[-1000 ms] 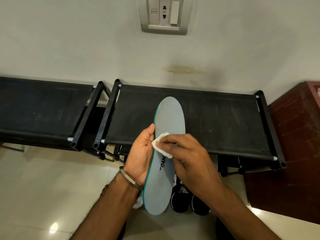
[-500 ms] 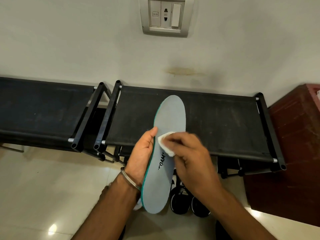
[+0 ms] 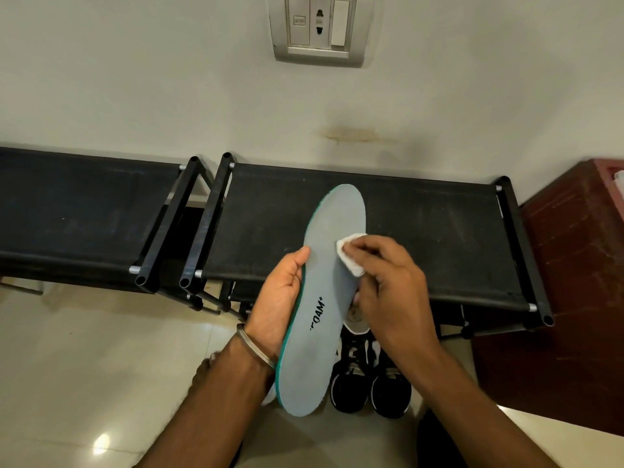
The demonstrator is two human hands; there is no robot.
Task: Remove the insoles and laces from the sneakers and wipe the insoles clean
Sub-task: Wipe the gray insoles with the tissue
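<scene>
Insole (image 3: pixel 324 319) lengthwise, toe toward wall, gripped by left hand (image 3: pixel 282 295); right hand (image 3: pixel 388 292) pinching wipe (image 3: pixel 351 253)

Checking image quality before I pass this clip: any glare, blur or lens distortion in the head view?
Head view: a glare spot on the floor tiles at lower left; wide-angle bending bows the black rack edges; the right hand and white wipe are slightly soft, while the insole print reads sharply.

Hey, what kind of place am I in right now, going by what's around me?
Probably a home entryway or shoe corner: two black fabric shoe racks stand against a painted wall with a switch and socket plate, and black sneakers sit on the tiled floor.
</scene>
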